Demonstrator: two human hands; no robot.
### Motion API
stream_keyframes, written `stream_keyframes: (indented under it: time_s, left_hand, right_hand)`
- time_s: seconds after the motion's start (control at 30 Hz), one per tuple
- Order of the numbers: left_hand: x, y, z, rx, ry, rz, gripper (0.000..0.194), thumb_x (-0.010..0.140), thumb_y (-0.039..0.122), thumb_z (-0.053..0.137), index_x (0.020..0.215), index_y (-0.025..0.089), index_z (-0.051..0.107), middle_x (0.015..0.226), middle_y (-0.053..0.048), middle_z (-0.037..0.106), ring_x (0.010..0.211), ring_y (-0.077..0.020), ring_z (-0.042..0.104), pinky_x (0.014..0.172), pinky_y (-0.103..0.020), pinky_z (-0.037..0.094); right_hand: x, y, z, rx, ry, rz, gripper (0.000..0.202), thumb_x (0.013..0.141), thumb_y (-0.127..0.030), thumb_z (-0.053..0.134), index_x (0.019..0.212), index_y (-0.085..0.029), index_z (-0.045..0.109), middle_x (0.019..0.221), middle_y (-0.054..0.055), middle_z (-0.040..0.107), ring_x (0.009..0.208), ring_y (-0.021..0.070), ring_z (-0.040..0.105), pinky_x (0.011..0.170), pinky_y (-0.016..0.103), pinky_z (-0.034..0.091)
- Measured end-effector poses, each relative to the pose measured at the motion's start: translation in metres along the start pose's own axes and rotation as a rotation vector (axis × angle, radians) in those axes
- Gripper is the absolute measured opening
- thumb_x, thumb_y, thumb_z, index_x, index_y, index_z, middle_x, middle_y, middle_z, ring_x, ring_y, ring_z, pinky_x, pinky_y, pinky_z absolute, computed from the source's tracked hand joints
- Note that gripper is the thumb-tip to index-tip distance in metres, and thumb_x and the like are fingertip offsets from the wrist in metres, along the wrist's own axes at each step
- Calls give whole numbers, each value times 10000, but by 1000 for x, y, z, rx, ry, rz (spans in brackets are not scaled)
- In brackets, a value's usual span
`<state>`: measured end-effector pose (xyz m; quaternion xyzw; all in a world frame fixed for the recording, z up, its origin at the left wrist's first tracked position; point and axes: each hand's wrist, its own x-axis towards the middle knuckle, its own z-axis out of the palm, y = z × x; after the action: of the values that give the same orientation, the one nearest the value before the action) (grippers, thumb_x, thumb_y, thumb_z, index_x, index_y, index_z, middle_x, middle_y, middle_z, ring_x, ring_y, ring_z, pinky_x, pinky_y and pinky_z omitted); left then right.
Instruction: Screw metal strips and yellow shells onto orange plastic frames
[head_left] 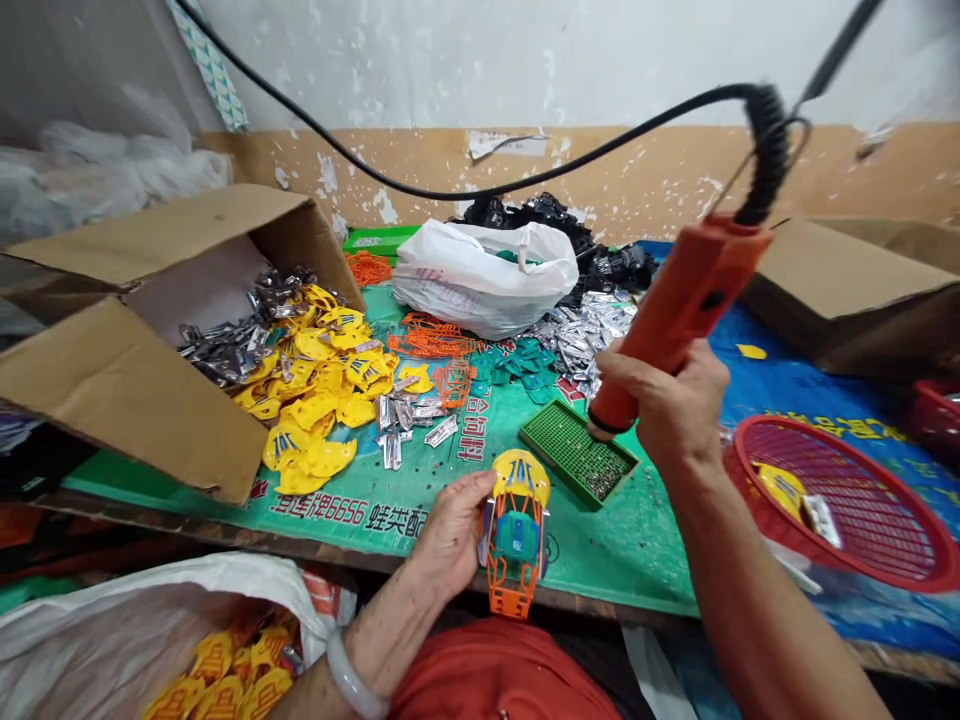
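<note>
My left hand (454,530) pinches the side of a toy car body (517,535) near the table's front edge. The body has an orange frame, a yellow front piece, a green centre and silver side parts. My right hand (686,405) is wrapped round a red electric screwdriver (679,305), held tilted with its lower end over a green perforated tray (551,440) of small screws. The tool's tip is hard to make out against the tray.
Yellow parts (322,370) spill from a cardboard box (187,400) at left. Behind are a white bag (480,280), silver parts (585,325) and green parts (525,365). A red basket (862,500) stands right; a bag of yellow pieces (225,665) is lower left. A black cable hangs above.
</note>
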<state>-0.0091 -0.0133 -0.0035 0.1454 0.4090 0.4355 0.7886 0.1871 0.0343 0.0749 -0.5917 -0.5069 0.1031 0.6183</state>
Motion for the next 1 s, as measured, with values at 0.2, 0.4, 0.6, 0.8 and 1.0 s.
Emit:
stream_keyframes:
  time_s: [0.2, 0.4, 0.6, 0.8, 1.0]
  left_hand:
    - [-9, 6, -1, -22, 24, 6, 109, 745, 175, 672, 787, 76, 693, 664, -81, 725, 538, -168, 655, 567, -267, 553]
    - [-14, 11, 0, -67, 45, -4, 128, 826, 171, 586, 789, 89, 679, 689, -62, 721, 533, -137, 645, 569, -249, 546]
    - [-25, 5, 2, -99, 25, 30, 173, 842, 230, 582, 836, 81, 669, 665, -71, 712, 575, -170, 655, 612, -286, 547]
    - [-34, 7, 1, -128, -71, 51, 186, 844, 258, 578, 863, 103, 679, 720, -67, 724, 662, -181, 668, 723, -301, 530]
    - [-43, 9, -1, -202, -86, 59, 138, 781, 124, 533, 798, 126, 670, 675, -43, 690, 603, -147, 624, 748, -281, 486]
  right_hand:
    - [-44, 3, -6, -132, 96, -67, 676, 715, -366, 697, 1327, -249, 433, 1209, 94, 529, 1059, 254, 566, 809, 440, 512]
    - [-125, 5, -17, 64, -356, 318, 412, 756, -437, 644, 1077, -181, 608, 1014, 93, 644, 955, 236, 618, 784, 400, 521]
    - [-159, -4, -11, 487, -514, 748, 630, 684, -406, 741, 1224, -161, 525, 1029, 107, 687, 879, 219, 661, 681, 321, 525]
    - [-155, -9, 1, 816, -534, 929, 514, 561, -302, 829, 1020, -170, 638, 908, 55, 716, 721, 189, 685, 676, 330, 537]
    - [-163, -15, -3, 650, -475, 1009, 693, 507, -320, 853, 1148, -220, 608, 1016, 86, 727, 752, 245, 712, 675, 374, 567]
